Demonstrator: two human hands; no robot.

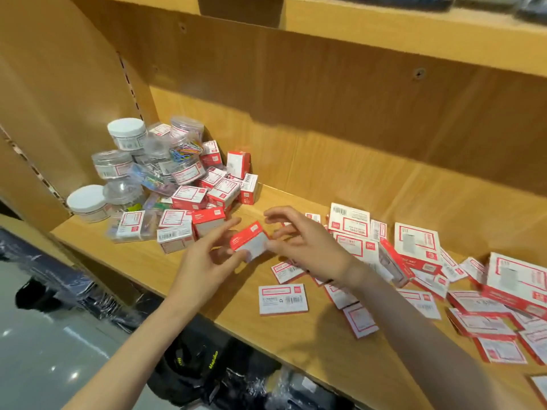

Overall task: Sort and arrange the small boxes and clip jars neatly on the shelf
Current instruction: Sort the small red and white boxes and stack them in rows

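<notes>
- A small red box [250, 239] is held just above the shelf [296, 350], between the two piles, probably so its face can be checked before it is sorted
- The box is pinched from its left end by the left hand [207, 258], thumb under and fingers curled over it
- The box's right end is touched by the right hand [305, 241]; its fingers are spread and loosely bent, and whether they truly grasp it cannot be told
- The jars [127, 137] are heaped in the left corner, mixed with tumbled boxes [189, 198], so they are judged unsorted
- Flat boxes [414, 244] are scattered on the right, overlapping, with one [283, 299] lying apart by the front edge
</notes>
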